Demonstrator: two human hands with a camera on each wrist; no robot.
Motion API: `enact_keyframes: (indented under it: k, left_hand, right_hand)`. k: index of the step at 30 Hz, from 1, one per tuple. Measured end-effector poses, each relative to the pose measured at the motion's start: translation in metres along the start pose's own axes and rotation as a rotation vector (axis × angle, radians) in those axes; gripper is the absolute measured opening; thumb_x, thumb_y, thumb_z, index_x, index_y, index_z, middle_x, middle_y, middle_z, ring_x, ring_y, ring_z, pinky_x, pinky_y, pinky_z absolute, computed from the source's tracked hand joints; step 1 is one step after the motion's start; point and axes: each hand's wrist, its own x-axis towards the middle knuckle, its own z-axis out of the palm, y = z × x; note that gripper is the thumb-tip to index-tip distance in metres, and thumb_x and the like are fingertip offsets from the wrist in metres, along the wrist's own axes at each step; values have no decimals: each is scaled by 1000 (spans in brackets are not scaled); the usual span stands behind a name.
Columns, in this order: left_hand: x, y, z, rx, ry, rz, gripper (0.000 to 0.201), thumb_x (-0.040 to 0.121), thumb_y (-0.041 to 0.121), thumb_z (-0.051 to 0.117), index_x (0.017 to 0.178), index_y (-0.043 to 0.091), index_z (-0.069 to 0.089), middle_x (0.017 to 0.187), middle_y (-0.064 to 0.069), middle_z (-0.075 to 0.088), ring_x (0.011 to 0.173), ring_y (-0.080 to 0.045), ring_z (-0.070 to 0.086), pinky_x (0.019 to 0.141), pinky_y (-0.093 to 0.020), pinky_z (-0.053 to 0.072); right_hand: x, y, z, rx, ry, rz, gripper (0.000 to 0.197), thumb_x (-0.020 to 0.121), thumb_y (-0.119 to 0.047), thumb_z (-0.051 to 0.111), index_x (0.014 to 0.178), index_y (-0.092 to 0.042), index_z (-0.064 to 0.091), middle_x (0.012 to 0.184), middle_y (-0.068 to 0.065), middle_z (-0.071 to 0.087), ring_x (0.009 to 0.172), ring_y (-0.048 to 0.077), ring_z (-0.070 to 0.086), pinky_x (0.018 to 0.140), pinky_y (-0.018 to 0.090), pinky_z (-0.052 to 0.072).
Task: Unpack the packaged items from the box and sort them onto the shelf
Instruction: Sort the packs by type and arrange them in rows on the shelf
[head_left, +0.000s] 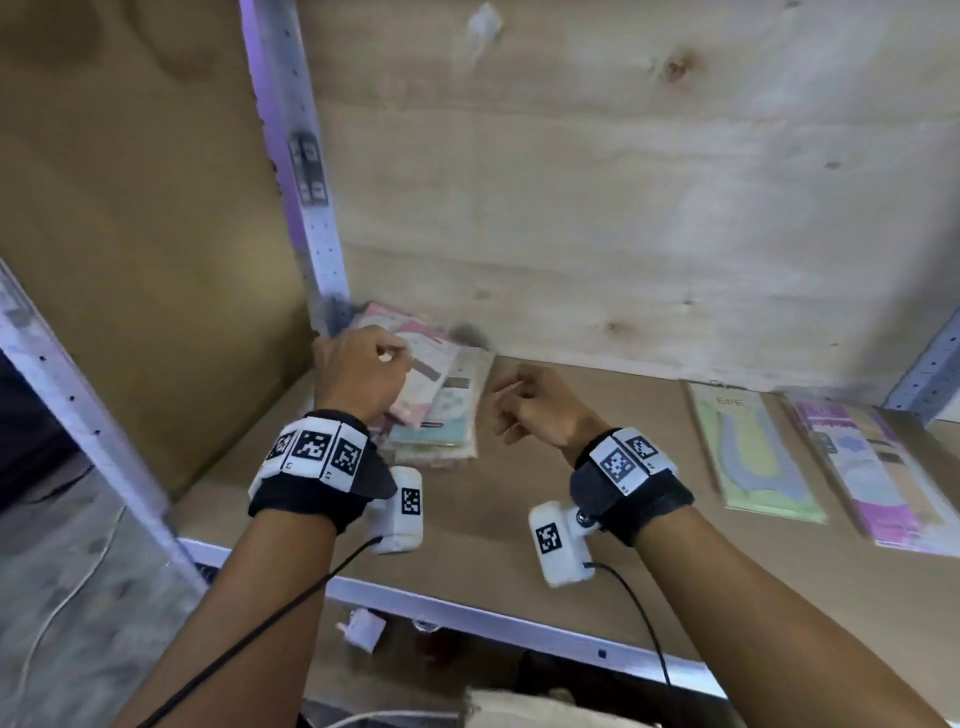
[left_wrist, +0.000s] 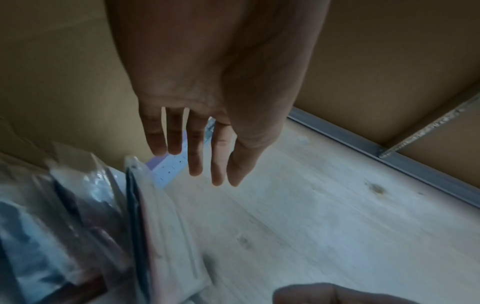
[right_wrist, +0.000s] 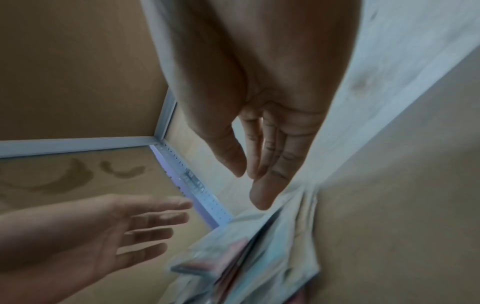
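A stack of clear-wrapped pastel packages (head_left: 441, 410) lies in the back left corner of the brown shelf board (head_left: 493, 545). My left hand (head_left: 363, 369) hovers over the stack's left part with its fingers (left_wrist: 194, 156) relaxed, holding nothing. Just right of the stack, my right hand (head_left: 524, 405) hangs above the board, also empty, its fingers (right_wrist: 262, 168) straight. The stack shows blurred in the left wrist view (left_wrist: 103, 216) and in the right wrist view (right_wrist: 246, 257). Neither hand visibly touches it. No box is in view.
A green package (head_left: 753, 452) and a purple-pink package (head_left: 872, 473) lie flat at the shelf's right. A plywood back wall (head_left: 623, 208) and a perforated metal post (head_left: 311, 208) bound the compartment. A white plug (head_left: 363, 629) hangs below the front rail.
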Motion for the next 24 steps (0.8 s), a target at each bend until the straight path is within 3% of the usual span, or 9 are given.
enact_keyframes:
  k: [3,5,9,11,13,15,17,20,24]
  left_hand:
    - [5,-17,-9,36,-9,-48,29,92,28,63,117,16,71,128,-13,66,126,-33,52,109,-35,35]
    - [5,-25,-10,17,-69,-82,33,92,26,65,121,12,69,130,-15,64,121,-34,57,99,-31,43]
    - [3,-32,-6,-32,-247,-114,35,92,30,68,120,9,69,126,-10,67,116,-29,62,103,-36,48]
    - [3,-35,-4,-77,-280,-134,26,91,31,69,111,14,73,117,-7,72,108,-26,67,100,-40,51]
    - [2,-37,0,-133,-305,-156,20,91,30,69,102,15,76,108,-6,75,99,-26,70,96,-40,55]
    - [-2,-33,6,-155,-349,-161,15,92,27,67,93,14,76,100,-8,77,83,-21,72,88,-37,59]
    - [-5,-26,12,-196,-407,-173,14,94,22,66,91,12,74,96,-10,77,70,-15,69,81,-33,61]
    - [-11,-4,22,-426,-437,-213,11,93,19,66,93,10,72,95,-10,73,76,-21,73,86,-39,61]
    - [-18,33,33,-792,-433,-341,29,92,39,68,109,17,64,113,-9,66,85,-26,75,79,-34,63]
  right_hand:
    - [17,-10,33,119,-25,14,16,94,3,53,110,0,54,83,17,58,61,24,62,61,34,59]
    - [27,-9,50,183,-32,82,19,95,2,53,111,-6,49,82,16,58,59,25,61,66,41,59]
    - [36,7,66,134,9,159,46,89,-6,67,126,-11,39,71,11,61,55,24,56,64,38,53]
    - [36,13,63,103,60,172,53,82,-11,76,121,-13,40,79,11,63,61,23,57,66,38,53]
    - [34,19,54,134,63,199,40,80,-10,78,108,-9,49,94,15,69,74,26,67,72,41,58]
    - [28,25,40,283,17,246,13,84,-5,73,92,-7,64,97,16,74,69,20,71,56,30,57]
    - [19,29,27,387,14,281,5,86,-5,69,89,-9,69,91,11,75,60,14,65,45,21,45]
    - [2,33,0,421,64,216,7,88,-7,68,93,-13,66,88,9,74,69,17,59,55,23,42]
    - [-30,26,-31,303,156,-9,12,88,-7,69,99,-3,70,95,18,73,84,29,65,75,39,48]
